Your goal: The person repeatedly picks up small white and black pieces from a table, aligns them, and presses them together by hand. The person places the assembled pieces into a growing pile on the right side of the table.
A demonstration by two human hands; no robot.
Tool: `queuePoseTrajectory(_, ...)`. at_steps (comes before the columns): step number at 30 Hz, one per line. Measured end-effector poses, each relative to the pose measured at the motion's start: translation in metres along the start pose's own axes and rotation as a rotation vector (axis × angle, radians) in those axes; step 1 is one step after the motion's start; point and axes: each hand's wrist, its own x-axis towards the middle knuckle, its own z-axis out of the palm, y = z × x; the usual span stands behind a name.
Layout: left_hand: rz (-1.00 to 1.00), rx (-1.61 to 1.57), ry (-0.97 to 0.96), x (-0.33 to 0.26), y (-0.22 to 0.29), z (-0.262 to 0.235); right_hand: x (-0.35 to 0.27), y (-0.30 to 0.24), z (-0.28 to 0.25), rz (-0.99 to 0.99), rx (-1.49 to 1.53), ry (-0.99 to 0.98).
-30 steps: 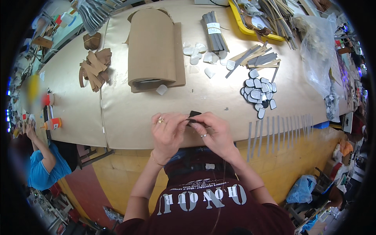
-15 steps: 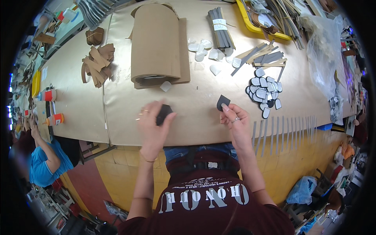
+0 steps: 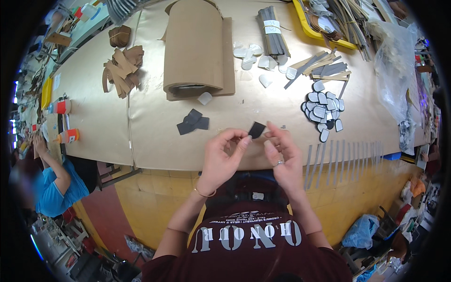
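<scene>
Brown paper covers the long workbench (image 3: 155, 141), and most of what lies on it can be counted. One big roll of brown card (image 3: 193, 47) stands at the far middle, with one loose heap of brown strips (image 3: 121, 70) to its left. Two dark flat pieces (image 3: 193, 122) lie overlapped on the paper just left of the hands. One banded bundle of grey strips (image 3: 272, 33) lies beyond, beside one yellow tray (image 3: 324, 35) holding more strips. A cluster of grey oval cut-outs (image 3: 323, 110) sits to the right (about a dozen and a half, though they overlap too much for a sure count). Roughly a dozen thin grey strips (image 3: 343, 157) hang in a row over the near edge. Two orange-capped bottles (image 3: 66, 120) stand at the left end.

One small dark piece (image 3: 256, 129) is held up over the near edge of the bench, between the two hands. The left hand (image 3: 221, 157) pinches its lower left corner with thumb and fingertips closed. The right hand (image 3: 282, 152), wearing a ring, holds its right edge, fingers likewise drawn in around it. Both hands are close together, nearly touching.

A second person in a blue shirt (image 3: 58, 188) sits at the lower left.
</scene>
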Motion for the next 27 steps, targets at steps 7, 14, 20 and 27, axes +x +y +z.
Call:
queuePoseTrajectory(7,0.172,0.413,-0.1,0.013,-0.005,-0.022,0.016,0.005,-0.017,-0.167,-0.451,-0.103)
queuePoseTrajectory(14,0.054,0.864,0.574,0.041,-0.023,-0.048,0.02,0.018,-0.01,-0.158,-0.674,0.108)
queuePoseTrajectory(20,-0.012,0.863,0.591,0.053,-0.032,-0.046,0.016,0.009,-0.01,-0.15,-0.735,0.163)
queuePoseTrajectory(27,0.056,-0.192,0.451,0.019,-0.007,-0.024,0.009,-0.005,-0.007,-0.034,-0.265,-0.088)
